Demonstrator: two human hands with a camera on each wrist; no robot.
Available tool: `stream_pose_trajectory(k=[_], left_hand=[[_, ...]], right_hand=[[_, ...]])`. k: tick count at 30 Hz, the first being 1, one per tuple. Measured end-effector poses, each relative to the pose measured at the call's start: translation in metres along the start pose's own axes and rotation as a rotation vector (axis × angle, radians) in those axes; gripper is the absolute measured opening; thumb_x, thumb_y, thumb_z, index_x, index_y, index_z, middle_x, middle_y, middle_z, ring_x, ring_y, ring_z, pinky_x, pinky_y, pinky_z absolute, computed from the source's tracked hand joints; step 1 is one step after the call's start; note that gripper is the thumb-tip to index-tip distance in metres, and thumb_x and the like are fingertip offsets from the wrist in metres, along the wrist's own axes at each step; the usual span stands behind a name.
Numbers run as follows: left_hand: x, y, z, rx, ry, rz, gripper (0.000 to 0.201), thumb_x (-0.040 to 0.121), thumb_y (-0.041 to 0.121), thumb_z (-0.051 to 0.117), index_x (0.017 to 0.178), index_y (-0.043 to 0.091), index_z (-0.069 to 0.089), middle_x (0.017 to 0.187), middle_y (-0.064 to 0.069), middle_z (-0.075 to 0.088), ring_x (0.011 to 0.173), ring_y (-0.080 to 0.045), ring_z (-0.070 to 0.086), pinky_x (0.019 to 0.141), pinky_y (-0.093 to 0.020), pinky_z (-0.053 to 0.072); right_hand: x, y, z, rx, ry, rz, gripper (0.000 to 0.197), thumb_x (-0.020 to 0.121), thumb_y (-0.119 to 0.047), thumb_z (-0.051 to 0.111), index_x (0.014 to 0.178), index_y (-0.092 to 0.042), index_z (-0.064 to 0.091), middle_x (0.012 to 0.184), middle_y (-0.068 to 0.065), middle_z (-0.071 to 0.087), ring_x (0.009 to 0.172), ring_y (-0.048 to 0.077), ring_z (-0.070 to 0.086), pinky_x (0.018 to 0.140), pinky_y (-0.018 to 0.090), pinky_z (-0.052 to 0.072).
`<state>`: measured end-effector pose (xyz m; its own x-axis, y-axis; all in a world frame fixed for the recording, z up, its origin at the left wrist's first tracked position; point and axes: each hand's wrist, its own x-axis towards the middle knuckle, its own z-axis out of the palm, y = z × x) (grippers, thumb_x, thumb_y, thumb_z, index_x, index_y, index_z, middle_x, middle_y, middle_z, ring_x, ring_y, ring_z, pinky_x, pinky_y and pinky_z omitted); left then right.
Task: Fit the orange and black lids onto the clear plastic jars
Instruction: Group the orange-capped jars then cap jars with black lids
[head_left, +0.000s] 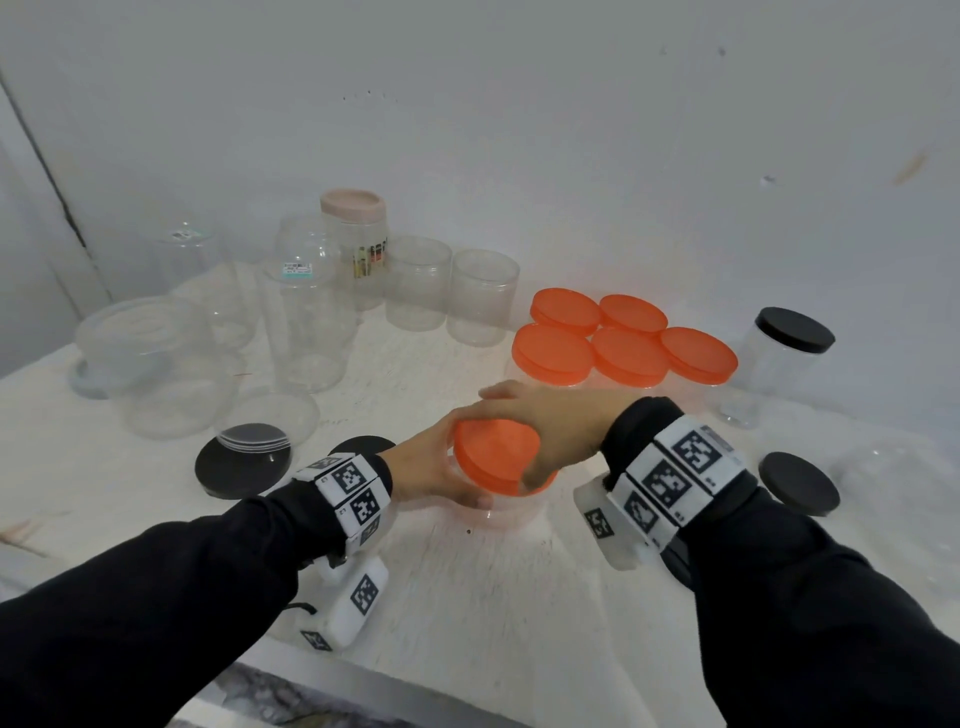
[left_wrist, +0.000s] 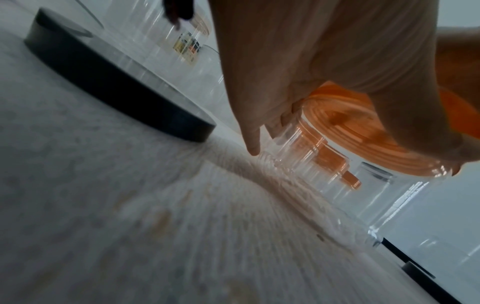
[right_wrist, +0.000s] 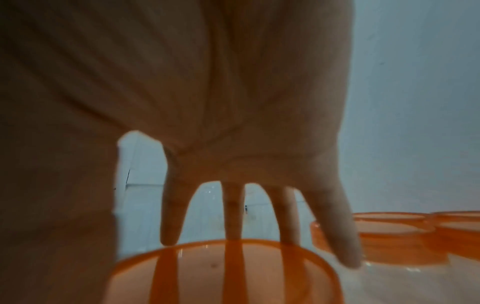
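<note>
A clear plastic jar (head_left: 498, 512) stands near the table's front edge with an orange lid (head_left: 493, 457) sitting tilted on its mouth. My left hand (head_left: 441, 467) grips the jar's side from the left; in the left wrist view the left hand (left_wrist: 272, 92) wraps the jar (left_wrist: 298, 152) just under the lid (left_wrist: 363, 133). My right hand (head_left: 550, 421) holds the lid from above. In the right wrist view its spread fingers (right_wrist: 233, 216) reach over the far rim of the lid (right_wrist: 223, 271).
Several jars with orange lids (head_left: 623, 338) stand at the back right, next to a jar with a black lid (head_left: 792, 332). Loose black lids lie at left (head_left: 239, 467) and right (head_left: 797, 480). Several open clear jars (head_left: 415, 283) crowd the back left.
</note>
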<state>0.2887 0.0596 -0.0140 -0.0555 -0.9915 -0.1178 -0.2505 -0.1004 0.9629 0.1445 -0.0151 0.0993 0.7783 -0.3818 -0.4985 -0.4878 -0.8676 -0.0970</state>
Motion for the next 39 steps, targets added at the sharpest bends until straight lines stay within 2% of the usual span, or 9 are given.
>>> stream_pose_trajectory(k=[7,10,13,20,23,26,29,34,39], left_hand=[[0.000,-0.004,-0.001,0.014,0.012,-0.025,0.115,0.040,0.036,0.085,0.139,0.028,0.026,0.134,0.010,0.044,0.126,-0.007,0.040,0.105,-0.029,0.036],[0.001,-0.002,-0.001,0.028,0.017,-0.020,0.110,0.042,0.032,0.086,0.135,0.028,0.028,0.134,0.008,0.044,0.125,-0.008,0.042,0.104,-0.028,0.036],[0.002,-0.002,-0.001,0.028,0.036,-0.015,0.106,0.041,0.030,0.086,0.132,0.030,0.031,0.131,0.009,0.045,0.122,-0.007,0.043,0.101,-0.026,0.037],[0.002,-0.003,0.000,0.002,0.073,-0.043,0.103,0.043,0.020,0.087,0.130,0.032,0.035,0.124,0.013,0.051,0.120,-0.007,0.047,0.103,-0.033,0.041],[0.001,-0.002,0.000,0.039,0.077,-0.035,0.110,0.036,0.033,0.087,0.132,0.031,0.034,0.126,0.011,0.050,0.121,-0.008,0.047,0.102,-0.034,0.041],[0.001,-0.002,0.000,0.065,0.082,-0.024,0.107,0.034,0.038,0.086,0.128,0.032,0.035,0.126,0.012,0.050,0.120,-0.006,0.046,0.102,-0.030,0.040],[0.001,0.000,0.002,0.057,0.092,-0.015,0.105,0.032,0.038,0.085,0.125,0.033,0.036,0.122,0.017,0.049,0.117,0.000,0.046,0.099,-0.026,0.040],[0.001,0.000,0.001,0.096,0.104,0.000,0.102,0.035,0.035,0.088,0.122,0.040,0.035,0.122,0.018,0.050,0.118,-0.002,0.047,0.098,-0.024,0.040],[0.002,-0.001,0.000,0.123,0.132,-0.004,0.100,0.038,0.026,0.090,0.126,0.028,0.042,0.122,0.012,0.055,0.117,-0.007,0.050,0.098,-0.028,0.042]], right_hand=[[0.009,-0.011,0.018,-0.053,0.206,0.213,0.088,0.077,-0.070,0.051,0.147,-0.029,0.018,0.140,0.011,0.030,0.118,0.031,0.045,0.088,0.039,0.042],[0.006,-0.004,0.014,0.017,0.101,0.089,0.091,0.077,-0.060,0.062,0.146,-0.044,0.006,0.154,-0.001,0.010,0.135,0.030,0.025,0.103,0.047,0.036],[0.004,0.004,0.010,0.065,0.057,0.004,0.089,0.075,-0.042,0.073,0.142,-0.050,0.015,0.153,-0.007,0.011,0.134,0.026,0.025,0.104,0.047,0.037],[0.009,-0.014,0.030,-0.074,0.346,0.253,0.086,0.073,-0.077,0.046,0.142,-0.028,0.031,0.123,0.010,0.041,0.102,0.029,0.049,0.085,0.041,0.046],[0.007,-0.009,0.028,-0.034,0.254,0.200,0.088,0.076,-0.072,0.051,0.147,-0.033,0.016,0.144,0.011,0.026,0.126,0.034,0.035,0.097,0.045,0.040],[0.005,0.003,0.015,0.084,0.090,0.047,0.092,0.076,-0.044,0.071,0.145,-0.046,0.010,0.155,-0.005,0.004,0.139,0.027,0.020,0.106,0.048,0.034],[0.008,0.006,0.013,0.050,0.116,0.029,0.088,0.073,-0.036,0.074,0.143,-0.046,0.022,0.150,-0.004,0.019,0.131,0.025,0.032,0.102,0.045,0.039],[0.009,0.003,0.018,0.009,0.243,0.066,0.083,0.070,-0.051,0.070,0.140,-0.046,0.027,0.133,-0.002,0.036,0.113,0.023,0.044,0.090,0.038,0.046],[0.007,0.003,0.024,-0.023,0.333,0.086,0.083,0.068,-0.063,0.064,0.141,-0.043,0.030,0.122,0.001,0.044,0.103,0.022,0.046,0.084,0.036,0.047]])
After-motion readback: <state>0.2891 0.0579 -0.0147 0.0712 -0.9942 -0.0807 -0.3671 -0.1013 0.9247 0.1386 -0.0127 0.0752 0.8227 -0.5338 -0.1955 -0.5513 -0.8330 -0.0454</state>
